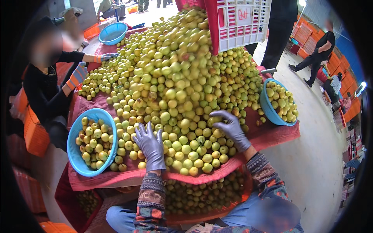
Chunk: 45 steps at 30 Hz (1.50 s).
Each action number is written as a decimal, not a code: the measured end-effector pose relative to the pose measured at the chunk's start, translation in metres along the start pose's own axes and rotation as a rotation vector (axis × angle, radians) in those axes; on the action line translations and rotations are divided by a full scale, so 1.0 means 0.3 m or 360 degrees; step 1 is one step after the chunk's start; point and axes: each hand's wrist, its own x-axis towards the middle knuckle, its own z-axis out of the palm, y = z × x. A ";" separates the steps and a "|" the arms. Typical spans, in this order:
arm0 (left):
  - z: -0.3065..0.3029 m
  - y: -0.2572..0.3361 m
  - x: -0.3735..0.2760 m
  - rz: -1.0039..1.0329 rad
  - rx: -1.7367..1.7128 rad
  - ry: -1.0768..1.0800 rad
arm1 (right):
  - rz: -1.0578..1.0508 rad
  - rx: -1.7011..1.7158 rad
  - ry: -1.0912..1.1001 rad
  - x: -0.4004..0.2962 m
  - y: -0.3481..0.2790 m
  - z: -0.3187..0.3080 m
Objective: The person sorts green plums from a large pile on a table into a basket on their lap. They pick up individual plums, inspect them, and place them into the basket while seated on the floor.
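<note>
A large heap of small yellow-green fruits, which look like jujubes, covers the red cloth on the table. My left hand, in a grey-purple glove, rests on the near fruits with its fingers spread. Further right, my right hand wears a matching glove and curves over the heap. Fruit shows between its thumb and fingers, but whether it grips any is unclear. Fruits pour from a tilted white plastic crate with a red lining, blurred as they fall. Left of my left hand, a blue plastic basket holds more fruits.
A second blue basket of fruits stands at the right edge; another blue basin is at far left. Opposite, a co-worker's gloved hands are by the heap. Below the table edge, an orange container holds fruits near my knees.
</note>
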 end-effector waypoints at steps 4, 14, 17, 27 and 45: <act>-0.007 0.007 0.002 0.0007 0.0001 0.0032 | 0.0285 -0.0123 0.0218 0.006 0.093 -0.117; -0.022 0.009 -0.001 -0.0031 -0.0179 -0.0025 | -0.0202 -0.1562 0.0273 -0.073 0.176 -0.026; -0.014 0.010 -0.017 -0.0011 -0.0204 0.0017 | -0.0130 -0.1521 0.0215 -0.091 0.198 -0.036; -0.155 -0.075 -0.123 0.0336 -0.0344 -0.0297 | -0.0428 -0.1425 0.0545 -0.160 0.104 0.020; -0.216 -0.042 -0.255 0.0309 -0.0307 0.0179 | -0.0170 -0.1668 0.0110 -0.072 -0.016 0.111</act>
